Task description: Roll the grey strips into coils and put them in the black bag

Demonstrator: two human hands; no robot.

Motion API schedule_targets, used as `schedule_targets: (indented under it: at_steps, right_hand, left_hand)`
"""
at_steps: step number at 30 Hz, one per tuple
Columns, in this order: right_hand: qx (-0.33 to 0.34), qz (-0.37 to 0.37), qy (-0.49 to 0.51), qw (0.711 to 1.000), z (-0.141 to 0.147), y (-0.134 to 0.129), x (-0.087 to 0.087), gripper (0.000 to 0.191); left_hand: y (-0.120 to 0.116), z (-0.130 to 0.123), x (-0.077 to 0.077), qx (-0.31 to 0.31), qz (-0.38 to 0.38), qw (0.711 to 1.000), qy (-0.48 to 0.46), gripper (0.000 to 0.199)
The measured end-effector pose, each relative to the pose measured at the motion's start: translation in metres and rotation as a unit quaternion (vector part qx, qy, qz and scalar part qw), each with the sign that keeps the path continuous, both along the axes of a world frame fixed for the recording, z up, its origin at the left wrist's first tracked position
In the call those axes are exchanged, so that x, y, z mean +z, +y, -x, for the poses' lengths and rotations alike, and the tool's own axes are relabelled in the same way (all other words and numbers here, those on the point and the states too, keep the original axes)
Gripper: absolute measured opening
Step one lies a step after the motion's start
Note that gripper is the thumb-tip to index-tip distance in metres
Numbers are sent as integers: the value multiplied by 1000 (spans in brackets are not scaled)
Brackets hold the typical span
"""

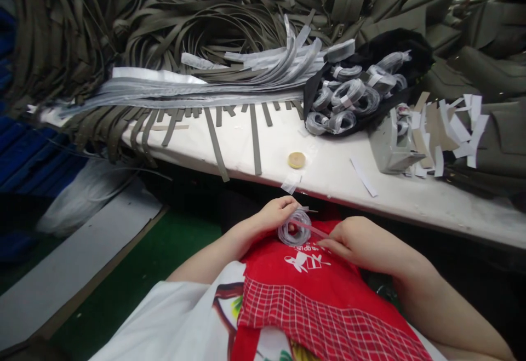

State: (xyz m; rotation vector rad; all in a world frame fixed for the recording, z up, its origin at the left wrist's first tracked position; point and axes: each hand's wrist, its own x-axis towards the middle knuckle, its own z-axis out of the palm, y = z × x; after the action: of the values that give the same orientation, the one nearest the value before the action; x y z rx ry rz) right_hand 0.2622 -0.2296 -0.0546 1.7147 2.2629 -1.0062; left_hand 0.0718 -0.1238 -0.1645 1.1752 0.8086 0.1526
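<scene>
My left hand (278, 212) is closed on a small coil of translucent grey strip (295, 235), held over the red apron (296, 270). A narrow clear strip (313, 231) stretches across the coil toward my right hand (347, 240). Thumb and fingers of that hand are pinched on the strip's other end. On the table edge just beyond my hands lie a flat yellowish roll of tape (296, 160) and a scrap of clear film (291, 183).
A black bag (370, 49) of similar coils stands on the white table (267, 131), beside a grey box (388, 147) with paper strips. Long grey strips (197, 92) and heaped olive straps (184, 27) cover the back. A white board (78, 268) leans lower left.
</scene>
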Motion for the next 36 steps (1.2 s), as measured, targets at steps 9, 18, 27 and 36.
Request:
schedule_targets:
  at_steps: [9, 18, 27, 36]
  right_hand:
    - [95, 86, -12, 992, 14, 19, -6, 40]
    - [68, 169, 74, 980, 17, 42, -25, 42]
    - [-13, -22, -27, 999, 27, 46, -26, 35]
    - [-141, -21, 125, 982, 14, 43, -35, 18]
  left_hand:
    - [2, 6, 2, -26, -125, 991, 32, 33]
    - [2, 10, 7, -54, -248, 964, 76, 35]
    - [2, 7, 1, -53, -145, 988, 26, 36]
    - [2, 9, 7, 7, 90, 996, -19, 30]
